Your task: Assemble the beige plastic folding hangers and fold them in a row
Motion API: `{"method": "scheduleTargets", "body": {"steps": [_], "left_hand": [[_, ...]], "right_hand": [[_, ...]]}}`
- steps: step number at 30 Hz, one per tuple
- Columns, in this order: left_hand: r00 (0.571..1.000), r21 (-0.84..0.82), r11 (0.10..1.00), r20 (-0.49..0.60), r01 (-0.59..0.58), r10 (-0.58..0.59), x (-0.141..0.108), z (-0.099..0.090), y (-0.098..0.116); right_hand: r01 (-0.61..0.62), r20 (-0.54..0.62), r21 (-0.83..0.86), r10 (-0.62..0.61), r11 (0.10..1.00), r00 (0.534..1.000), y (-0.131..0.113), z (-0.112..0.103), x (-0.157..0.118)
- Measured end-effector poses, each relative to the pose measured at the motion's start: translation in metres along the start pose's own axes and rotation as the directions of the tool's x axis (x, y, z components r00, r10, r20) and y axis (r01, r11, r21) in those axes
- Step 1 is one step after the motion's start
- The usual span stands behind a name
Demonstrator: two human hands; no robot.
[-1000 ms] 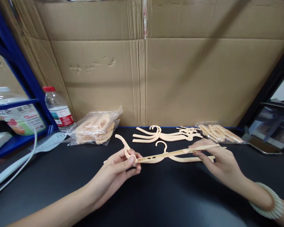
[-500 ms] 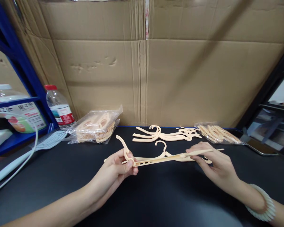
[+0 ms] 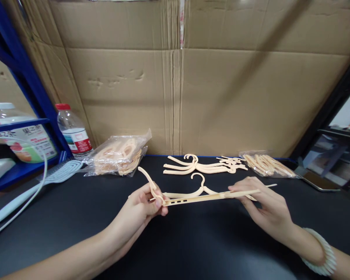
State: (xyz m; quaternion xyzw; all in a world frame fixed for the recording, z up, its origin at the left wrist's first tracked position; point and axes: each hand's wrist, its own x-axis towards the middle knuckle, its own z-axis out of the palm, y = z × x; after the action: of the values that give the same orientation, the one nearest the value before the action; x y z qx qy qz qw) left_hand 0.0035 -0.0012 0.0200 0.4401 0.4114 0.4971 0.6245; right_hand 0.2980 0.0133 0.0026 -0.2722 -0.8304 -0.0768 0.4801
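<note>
A beige plastic hanger [image 3: 201,198] is held level between my hands, its thin slotted edge facing me. My left hand [image 3: 141,208] pinches its left end, where a curved hook-like piece [image 3: 146,179] sticks up past the fingers. At the other end, my right hand [image 3: 265,204] has thumb and fingers closed on the hanger's right arm. Just behind it on the black table, another beige hanger [image 3: 203,182] lies with its hook toward the back; the held one partly covers it. Farther back are several beige hangers [image 3: 189,168] laid together.
Clear bags of beige plastic parts lie at the back left [image 3: 116,157] and back right [image 3: 268,165]. Leftward are a pale blue brush [image 3: 56,175], a white cable [image 3: 43,182], a red-capped bottle [image 3: 74,134] and a blue shelf frame [image 3: 32,77]. A cardboard wall [image 3: 236,89] stands behind.
The held hanger's left end has shifted slightly left and its bar has turned a little more level. Both hands keep their grip.
</note>
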Motion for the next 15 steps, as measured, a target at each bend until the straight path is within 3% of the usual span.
{"method": "scheduleTargets", "body": {"steps": [15], "left_hand": [[0.997, -0.053, 0.998, 0.065, 0.038, -0.035, -0.0010, -0.0019, 0.0019]], "right_hand": [[-0.036, -0.073, -0.107, 0.028, 0.994, 0.997, 0.0012, -0.0013, 0.0002]]}}
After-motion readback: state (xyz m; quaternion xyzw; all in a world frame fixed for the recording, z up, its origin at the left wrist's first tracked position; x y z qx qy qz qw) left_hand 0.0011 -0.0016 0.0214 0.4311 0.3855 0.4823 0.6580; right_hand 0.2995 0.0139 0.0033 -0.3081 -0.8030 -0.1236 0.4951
